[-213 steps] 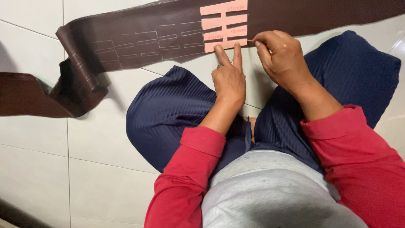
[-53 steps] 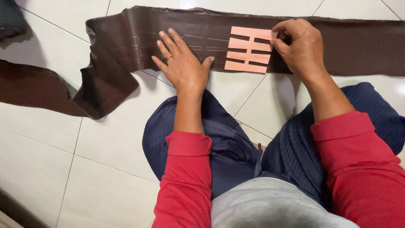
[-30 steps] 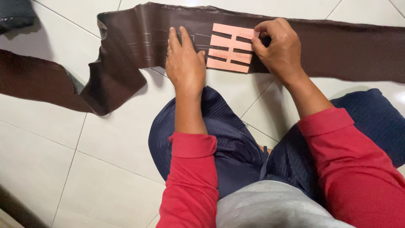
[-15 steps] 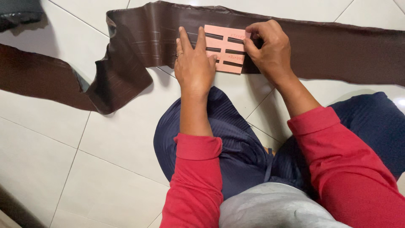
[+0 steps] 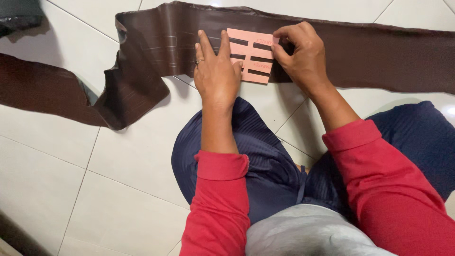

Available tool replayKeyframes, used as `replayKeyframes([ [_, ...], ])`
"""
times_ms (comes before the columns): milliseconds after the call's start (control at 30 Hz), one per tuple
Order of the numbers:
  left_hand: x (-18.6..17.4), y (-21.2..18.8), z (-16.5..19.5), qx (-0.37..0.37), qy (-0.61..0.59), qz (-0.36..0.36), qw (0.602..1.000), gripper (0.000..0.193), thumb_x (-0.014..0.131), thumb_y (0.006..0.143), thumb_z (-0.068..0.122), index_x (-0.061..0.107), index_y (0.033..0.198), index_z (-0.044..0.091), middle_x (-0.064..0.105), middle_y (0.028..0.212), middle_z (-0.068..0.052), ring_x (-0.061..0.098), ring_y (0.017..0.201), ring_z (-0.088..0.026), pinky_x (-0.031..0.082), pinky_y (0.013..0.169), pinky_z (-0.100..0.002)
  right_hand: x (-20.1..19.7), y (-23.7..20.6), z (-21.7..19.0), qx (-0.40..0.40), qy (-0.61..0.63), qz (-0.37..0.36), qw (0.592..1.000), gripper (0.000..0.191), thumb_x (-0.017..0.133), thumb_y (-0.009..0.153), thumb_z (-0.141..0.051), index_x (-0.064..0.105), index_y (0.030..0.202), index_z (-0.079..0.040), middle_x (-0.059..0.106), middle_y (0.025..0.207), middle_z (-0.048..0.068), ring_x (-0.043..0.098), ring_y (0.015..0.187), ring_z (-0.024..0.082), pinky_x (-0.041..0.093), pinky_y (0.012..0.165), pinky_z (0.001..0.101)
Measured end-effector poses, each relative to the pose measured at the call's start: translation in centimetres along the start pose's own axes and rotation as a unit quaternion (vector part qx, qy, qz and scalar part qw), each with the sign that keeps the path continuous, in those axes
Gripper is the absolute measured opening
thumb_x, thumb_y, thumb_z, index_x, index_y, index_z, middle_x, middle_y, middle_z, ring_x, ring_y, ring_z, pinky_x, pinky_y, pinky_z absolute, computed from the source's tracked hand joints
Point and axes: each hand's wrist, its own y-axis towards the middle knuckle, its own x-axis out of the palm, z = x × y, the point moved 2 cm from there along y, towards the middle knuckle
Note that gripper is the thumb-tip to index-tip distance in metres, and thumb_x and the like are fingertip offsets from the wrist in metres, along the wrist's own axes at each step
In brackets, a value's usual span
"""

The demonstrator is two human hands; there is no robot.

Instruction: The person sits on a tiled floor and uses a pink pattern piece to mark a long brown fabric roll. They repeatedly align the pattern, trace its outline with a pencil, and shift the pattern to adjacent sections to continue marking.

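1. far left: dark bundle (image 5: 19, 16) at top corner of white tiled floor (image 5: 95, 189), partly cut off by frame.
2. long dark brown strip of leather-like material (image 5: 369, 57) laid flat across floor along top of view; left end folds back on itself and trails off toward left edge. faint pale ruled lines visible on strip left of centre.
3. left hand (image 5: 217, 76) palm down, fingers spread and extended flat, pressing on left edge of small pink card template with slotted rectangular cut-outs (image 5: 253, 56); nothing gripped; ring on one finger.
4. pink template lies flat on brown strip, between both hands, slightly tilted.
5. right hand (image 5: 301, 54) curled, fingertips pinched at template's right edge; anything held in the pinch too hidden to tell.
6. below: red sleeves, navy striped trousers, grey top.
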Motion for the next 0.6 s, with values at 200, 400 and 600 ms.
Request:
replayKeyframes([
  [200,0.1,0.1,0.3,0.002,0.007,-0.010,1.000,0.079,0.079,0.086,0.035,0.041,0.154,0.019,0.021,0.163,-0.026,0.034,0.146,-0.044,0.043,0.107,-0.054,-2.3,0.1,2.9,0.077,0.029,0.020,0.996,0.019,0.078,0.095,-0.003,0.076,0.114,-0.005,0.071,0.101,0.006,0.064,0.087,0.017,0.054,0.080,0.0309],
  [400,0.4,0.0,0.6,-0.001,0.008,-0.025,1.000,0.077,0.077,0.088,0.035,0.040,0.155,0.023,0.020,0.163,-0.027,0.031,0.147,-0.045,0.043,0.106,-0.054,-2.2,0.0,3.7,0.071,0.015,0.018,0.997,0.017,0.088,0.092,-0.010,0.074,0.102,-0.004,0.066,0.095,0.006,0.064,0.086,0.017,0.053,0.078,0.0323],
  [600,0.5,0.1,0.9,0.003,0.013,-0.018,1.000,0.078,0.078,0.087,0.037,0.040,0.155,0.023,0.020,0.163,-0.027,0.032,0.147,-0.046,0.043,0.108,-0.052,-1.6,0.2,3.3,0.089,-0.022,0.037,0.995,0.026,0.093,0.087,-0.016,0.070,0.094,-0.006,0.061,0.091,0.005,0.060,0.078,0.017,0.051,0.070,0.0333],
])
